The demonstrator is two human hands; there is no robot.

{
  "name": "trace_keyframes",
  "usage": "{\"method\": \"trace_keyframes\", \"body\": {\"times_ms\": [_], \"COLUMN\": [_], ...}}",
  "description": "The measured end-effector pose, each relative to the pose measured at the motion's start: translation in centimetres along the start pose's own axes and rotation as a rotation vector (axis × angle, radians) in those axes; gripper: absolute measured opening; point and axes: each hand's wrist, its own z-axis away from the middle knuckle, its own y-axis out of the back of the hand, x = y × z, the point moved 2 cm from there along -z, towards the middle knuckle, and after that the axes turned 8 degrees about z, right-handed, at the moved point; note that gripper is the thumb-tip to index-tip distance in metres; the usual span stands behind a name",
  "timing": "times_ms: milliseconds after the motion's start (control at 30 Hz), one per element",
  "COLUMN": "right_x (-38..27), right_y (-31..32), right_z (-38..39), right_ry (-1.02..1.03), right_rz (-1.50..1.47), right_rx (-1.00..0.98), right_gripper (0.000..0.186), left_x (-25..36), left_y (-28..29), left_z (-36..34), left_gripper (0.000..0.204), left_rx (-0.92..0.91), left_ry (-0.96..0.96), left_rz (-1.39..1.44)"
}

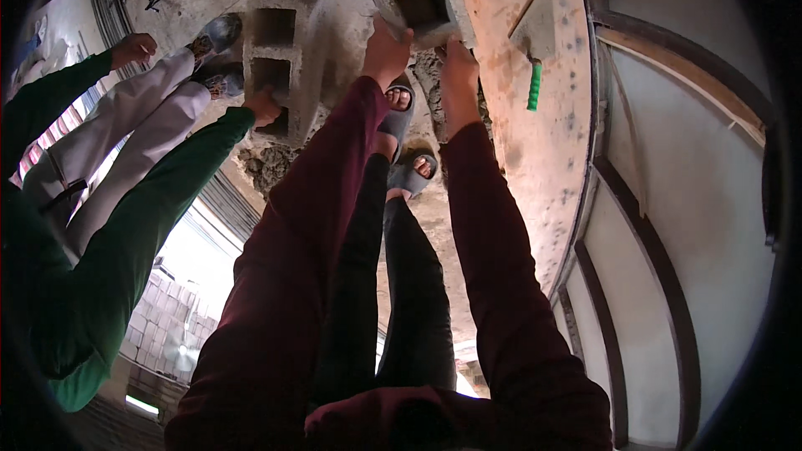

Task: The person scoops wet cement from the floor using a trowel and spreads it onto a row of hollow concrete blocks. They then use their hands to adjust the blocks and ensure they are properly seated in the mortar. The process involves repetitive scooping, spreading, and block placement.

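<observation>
A grey hollow concrete block (435, 33) is at the top centre, its square holes facing up. My left hand (387, 52) grips its near left corner, and my right hand (459, 77) has hold of the near right corner. Between and below my hands, rough wet mortar (431, 83) shows, partly hidden by the right hand. Whether the block rests on mortar or hangs just above it, I cannot tell. Right of my right hand lies a trowel (535, 82) with a green handle, its blade on the board.
A co-worker in green sleeves stands at left, one hand (264, 107) at another hollow block (296, 58). More mortar (271, 165) lies below that block. A stained wooden board (510, 150) runs along the right, beside a framed pale panel wall (710, 184). My sandalled feet (411, 174) stand between.
</observation>
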Motion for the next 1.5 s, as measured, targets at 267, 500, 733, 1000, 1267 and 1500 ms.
{"method": "trace_keyframes", "body": {"times_ms": [267,500,733,1000,1267,1500], "right_x": [0.1,-0.3,1.8,-2.4,1.5,2.4], "right_y": [-0.9,0.4,2.7,2.4,3.0,1.6], "right_z": [-0.8,-0.5,-0.2,2.1,4.3,2.9], "right_ry": [0.226,0.163,0.261,-0.241,-0.311,0.192], "right_rz": [0.282,0.246,0.079,-0.373,-0.407,-0.225], "right_rx": [0.052,0.036,-0.080,-0.183,-0.161,-0.019], "right_gripper": [0.029,0.028,0.026,0.024,0.030,0.039], "left_x": [-0.6,0.7,2.1,-0.7,0.5,-6.4], "left_y": [0.4,-0.1,-0.8,0.1,-0.7,0.6], "left_z": [-0.1,0.8,1.0,-0.3,0.9,-0.3], "left_gripper": [0.077,0.076,0.073,0.071,0.050,0.070], "left_rx": [0.021,0.067,-0.017,0.012,-0.068,-0.187], "left_ry": [-0.068,-0.027,0.002,-0.064,-0.012,-0.092], "left_rz": [0.032,0.006,0.099,0.122,0.245,0.519]}}
